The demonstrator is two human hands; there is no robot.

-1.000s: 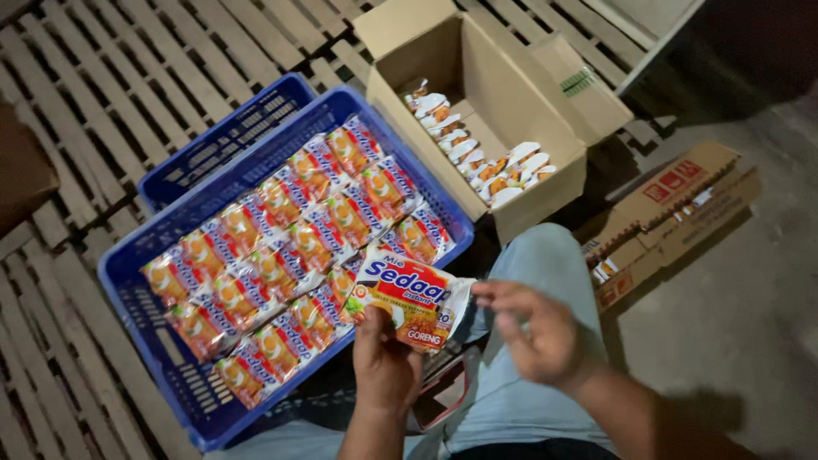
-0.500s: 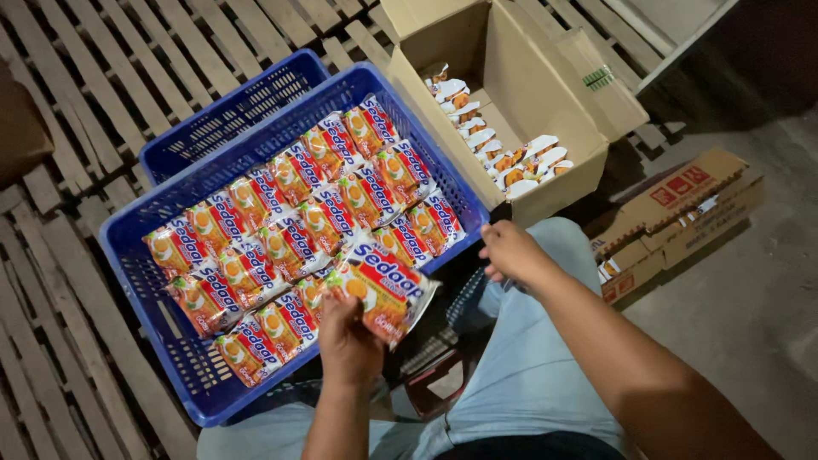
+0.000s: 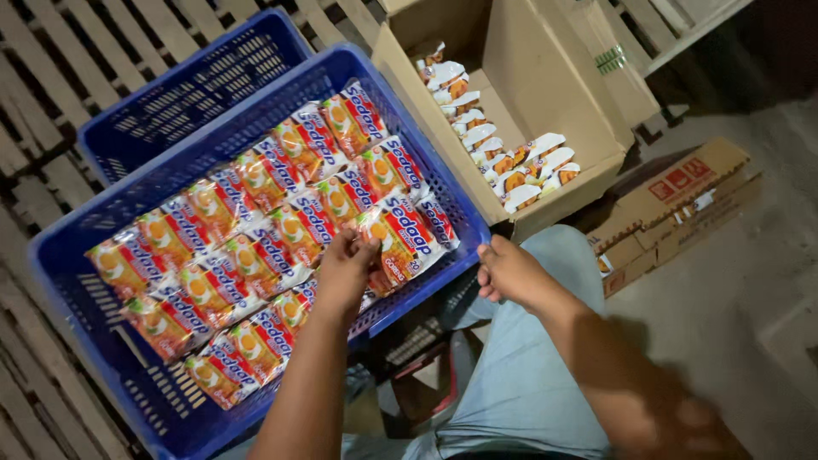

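A glossy orange-red packet [image 3: 399, 243] is gripped by the left hand [image 3: 345, 274] over the blue latticed crate [image 3: 77, 281]; the right hand [image 3: 509, 273] is loosely curled, empty.

- An orange and red noodle packet [image 3: 400, 241], flat and rectangular with a blue and white band across its face, is lying tilted at the near right corner of the blue crate [image 3: 68, 281].
- It is resting on top of other noodle packets [image 3: 230, 255] of the same kind, which are lying in overlapping rows.
- The fingers [image 3: 362, 249] of the left hand [image 3: 343, 274] are gripping its left edge.
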